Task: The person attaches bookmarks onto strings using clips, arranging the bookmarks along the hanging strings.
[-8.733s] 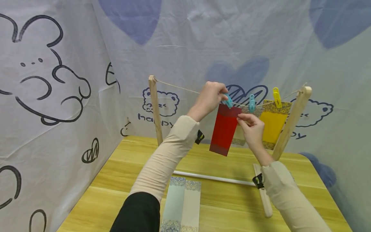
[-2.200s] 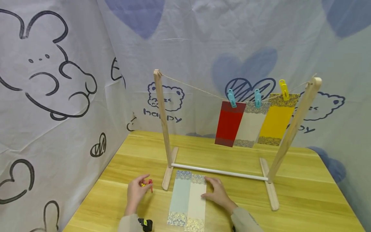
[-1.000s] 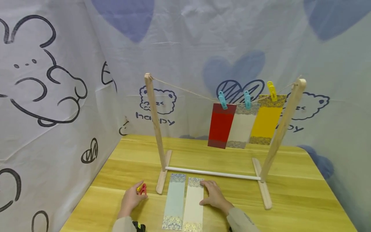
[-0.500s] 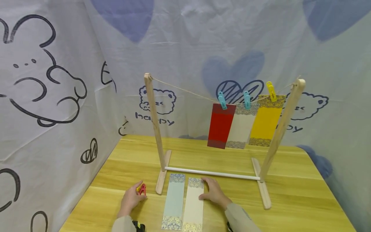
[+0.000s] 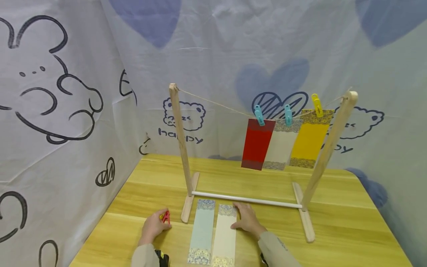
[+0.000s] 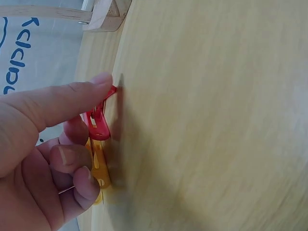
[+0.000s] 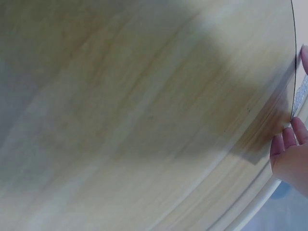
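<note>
In the left wrist view, my left hand (image 6: 53, 149) pinches a red clothespin (image 6: 98, 124) between thumb and forefinger. Beside it, a yellow clothespin (image 6: 99, 166) lies against the other curled fingers. My right hand (image 5: 247, 219) rests at the right long edge of a cream card (image 5: 224, 235) with lace-patterned ends, fingertips at its upper corner and thumb lower down, set apart. A pale green card (image 5: 201, 231) lies to its left on the table. In the right wrist view, the fingers (image 7: 288, 139) meet the card's corner.
A wooden stand with a left post (image 5: 181, 141), right post (image 5: 330, 152) and white crossbar (image 5: 247, 199) stands behind the cards. From its string (image 5: 217, 103) hang red (image 5: 257, 144), cream (image 5: 281, 146) and yellow (image 5: 308, 141) cards under clothespins. A printed cloth (image 5: 213, 66) backs the table.
Earlier both hands were up at the string with the red card; it now hangs clipped. The hands came down, the left with clothespins, and the cream card has slid apart from the green one.
</note>
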Tool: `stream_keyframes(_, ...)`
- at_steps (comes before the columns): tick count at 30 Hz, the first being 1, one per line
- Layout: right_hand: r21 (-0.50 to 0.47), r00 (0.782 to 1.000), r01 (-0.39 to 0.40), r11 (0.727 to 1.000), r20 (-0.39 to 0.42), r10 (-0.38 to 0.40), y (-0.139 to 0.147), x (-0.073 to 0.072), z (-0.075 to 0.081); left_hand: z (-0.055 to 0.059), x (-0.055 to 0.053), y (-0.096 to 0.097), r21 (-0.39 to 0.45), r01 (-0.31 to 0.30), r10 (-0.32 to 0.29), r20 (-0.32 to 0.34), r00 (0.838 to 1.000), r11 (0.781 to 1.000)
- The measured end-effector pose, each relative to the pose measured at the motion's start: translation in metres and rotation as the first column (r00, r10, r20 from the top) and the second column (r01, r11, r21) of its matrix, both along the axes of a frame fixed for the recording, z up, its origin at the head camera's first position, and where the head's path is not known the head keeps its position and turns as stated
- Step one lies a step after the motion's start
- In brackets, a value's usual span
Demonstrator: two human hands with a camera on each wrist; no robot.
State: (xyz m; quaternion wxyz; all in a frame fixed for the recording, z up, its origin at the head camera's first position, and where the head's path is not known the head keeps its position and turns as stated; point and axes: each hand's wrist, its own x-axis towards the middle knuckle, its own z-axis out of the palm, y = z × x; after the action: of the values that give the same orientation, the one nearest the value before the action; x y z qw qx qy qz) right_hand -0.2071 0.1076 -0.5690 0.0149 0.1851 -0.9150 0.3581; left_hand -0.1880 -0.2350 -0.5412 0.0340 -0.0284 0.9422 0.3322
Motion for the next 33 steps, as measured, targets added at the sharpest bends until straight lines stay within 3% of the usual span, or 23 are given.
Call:
stream_keyframes(6,0.067,1.0,-0.02,0.998,0.004,0.02,0.003,-0.002,0.003,0.001,-0.003,0.001,-0.042,-0.004,0.004,0.016,1.0,0.999)
stream_keyframes(19,0.126,0.991,-0.059,0.99,0.124,0.044,0.003,0.005,0.009,0.001,-0.003,0.001,-0.104,-0.011,0.017,0.056,0.998,0.995)
stream_keyframes(33,0.065,0.994,-0.011,0.998,0.105,0.004,0.005,0.007,0.009,-0.001,-0.004,0.003,-0.069,-0.035,0.036,0.012,0.999,0.997)
